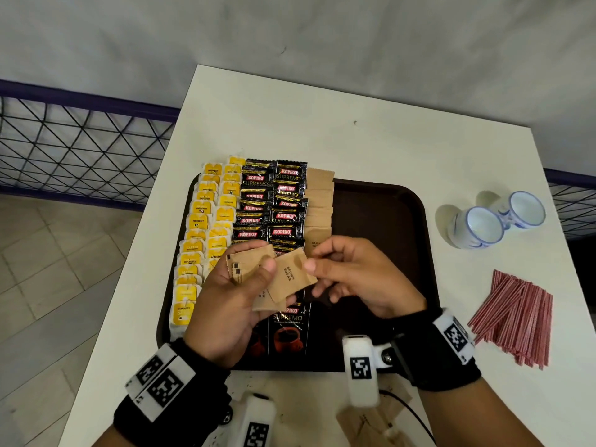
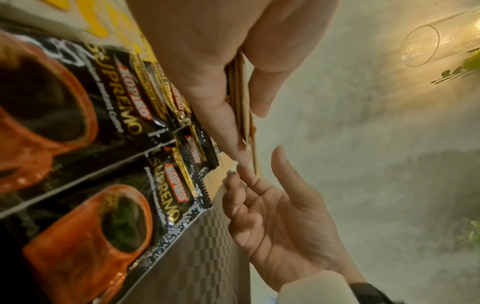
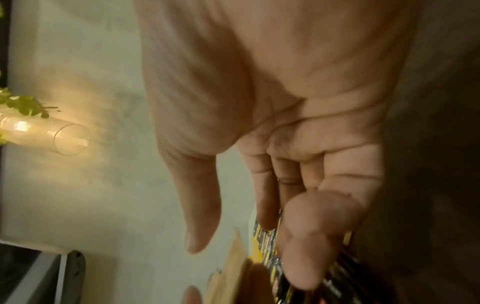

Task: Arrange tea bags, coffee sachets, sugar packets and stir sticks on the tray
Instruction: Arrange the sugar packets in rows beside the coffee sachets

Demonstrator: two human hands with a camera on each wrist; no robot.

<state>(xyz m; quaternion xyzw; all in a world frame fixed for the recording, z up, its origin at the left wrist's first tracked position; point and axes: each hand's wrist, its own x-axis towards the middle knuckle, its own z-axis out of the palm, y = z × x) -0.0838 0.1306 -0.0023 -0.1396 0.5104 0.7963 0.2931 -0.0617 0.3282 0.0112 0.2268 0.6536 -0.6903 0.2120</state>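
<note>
A dark brown tray (image 1: 380,221) holds two columns of yellow tea bags (image 1: 206,227), two columns of black coffee sachets (image 1: 274,204) and one column of brown sugar packets (image 1: 319,201). Above the tray's near half, my left hand (image 1: 254,285) (image 2: 221,92) grips a small stack of brown sugar packets (image 1: 290,279) (image 2: 241,98), thumb on top. My right hand (image 1: 322,275) (image 2: 262,170) (image 3: 246,236) is at the top packet's right corner, thumb and fingers spread either side of its edge (image 3: 233,263) with a gap. Red stir sticks (image 1: 516,314) lie piled on the table, right of the tray.
Two blue-and-white cups (image 1: 483,227) stand at the table's right, beyond the sticks. More brown packets (image 1: 371,427) lie on the table near my body. The tray's right half is bare. A wire railing (image 1: 80,150) runs past the table's left edge.
</note>
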